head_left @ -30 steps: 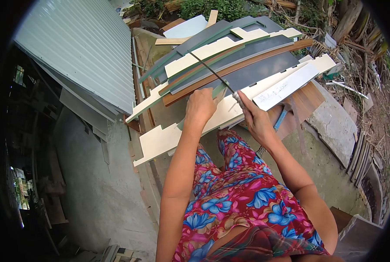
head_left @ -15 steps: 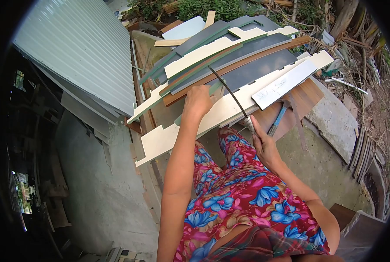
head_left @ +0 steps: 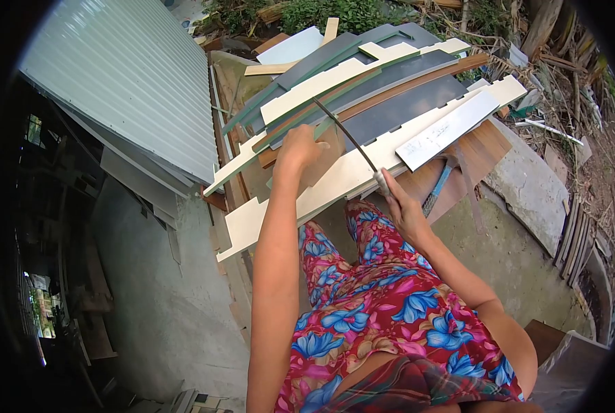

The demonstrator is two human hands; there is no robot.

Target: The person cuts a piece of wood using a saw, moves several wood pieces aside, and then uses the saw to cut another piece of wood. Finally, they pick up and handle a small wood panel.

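My right hand (head_left: 405, 208) is closed around the light wrapped handle of a long thin dark blade (head_left: 348, 137), which points up and left over the boards. Its far end lies near a narrow green-edged strip (head_left: 325, 126). My left hand (head_left: 300, 146) is closed on that strip at its near side; the grip is partly hidden by the hand's back. Under both hands a long cream board (head_left: 348, 176) with a notched edge lies crosswise. A white board with dark marks (head_left: 448, 131) rests on its right part.
Grey, brown and cream boards (head_left: 410, 107) are stacked beyond my hands. A hammer with a blue handle (head_left: 439, 184) lies on a brown board (head_left: 483, 151) to the right. A corrugated metal sheet (head_left: 128, 76) stands at the left, with concrete floor below.
My left hand has shifted left with the strip. The blade first drew back toward me, away from the strip, then moved up and left again, its tip now near the strip.
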